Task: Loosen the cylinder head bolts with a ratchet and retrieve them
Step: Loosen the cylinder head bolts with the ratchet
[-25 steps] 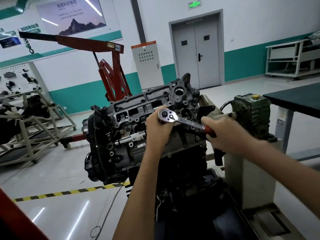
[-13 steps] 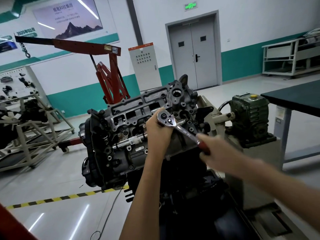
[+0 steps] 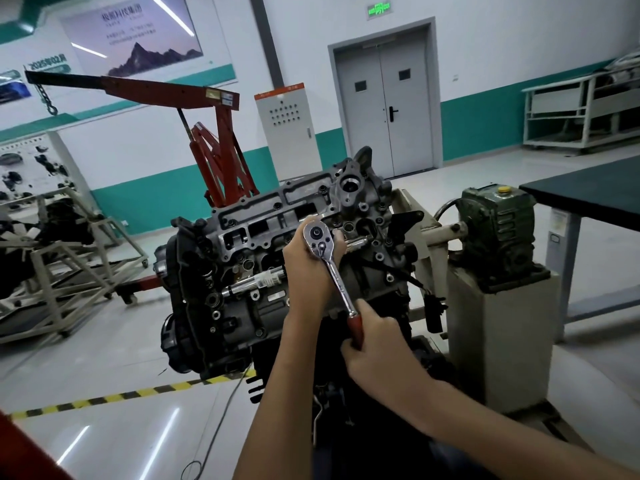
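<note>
A grey cylinder head [image 3: 263,223] sits on an engine mounted on a stand, tilted toward me. A chrome ratchet [image 3: 332,268] with a red handle stands on the head near its right end, handle pointing down toward me. My left hand [image 3: 304,268] wraps around the ratchet's head and holds it against the engine. My right hand [image 3: 377,348] grips the red handle at its lower end. The bolt under the ratchet is hidden. A chrome bar with a label [image 3: 256,282] lies across the engine to the left of my left hand.
A green gearbox [image 3: 498,233] on a beige pedestal [image 3: 502,337] stands right of the engine. A dark table [image 3: 588,192] is at far right. A red engine crane [image 3: 218,157] stands behind. Frame stands [image 3: 59,271] fill the left. Yellow-black floor tape [image 3: 114,398] runs below the engine.
My right hand has swung the ratchet handle from pointing right, down and toward me. My left hand stayed on the ratchet's head.
</note>
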